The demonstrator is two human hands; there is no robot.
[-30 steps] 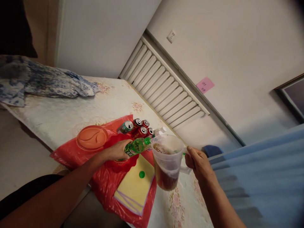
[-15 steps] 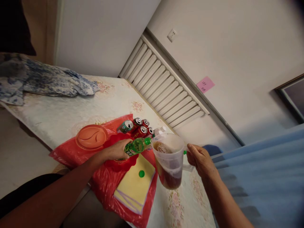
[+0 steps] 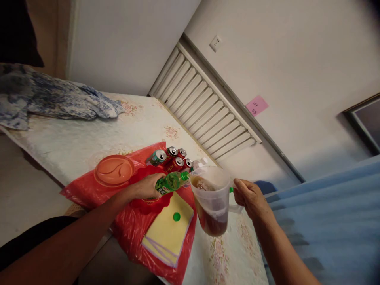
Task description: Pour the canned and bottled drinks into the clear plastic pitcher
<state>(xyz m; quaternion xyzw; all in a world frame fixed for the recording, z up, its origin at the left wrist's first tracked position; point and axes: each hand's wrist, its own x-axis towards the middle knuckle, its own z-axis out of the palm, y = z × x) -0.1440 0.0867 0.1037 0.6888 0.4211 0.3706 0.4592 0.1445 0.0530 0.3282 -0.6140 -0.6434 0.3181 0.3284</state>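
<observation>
My left hand (image 3: 148, 186) is closed round a green bottle (image 3: 172, 182), tilted so that its uncapped mouth meets the rim of a clear plastic pitcher (image 3: 212, 209). Brown liquid with some foam stands in the pitcher. The pitcher's handle is in my right hand (image 3: 249, 198), fingers wrapped round it. Under the bottle lies a red scalloped dish (image 3: 138, 206), partly hidden by my left hand. A green cap (image 3: 176, 216) rests on a folded yellow cloth (image 3: 166, 237).
Several opened cans (image 3: 178, 162) stand behind the bottle. An orange round container (image 3: 114, 170) sits on a red plastic sheet (image 3: 127, 233). Patterned fabric (image 3: 71, 99) lies at the table's far left. A radiator (image 3: 202, 103) runs along the wall, and a blue curtain (image 3: 332, 213) hangs at right.
Both hands keep their holds and have barely moved. The bottle and the pitcher are in nearly the same place.
</observation>
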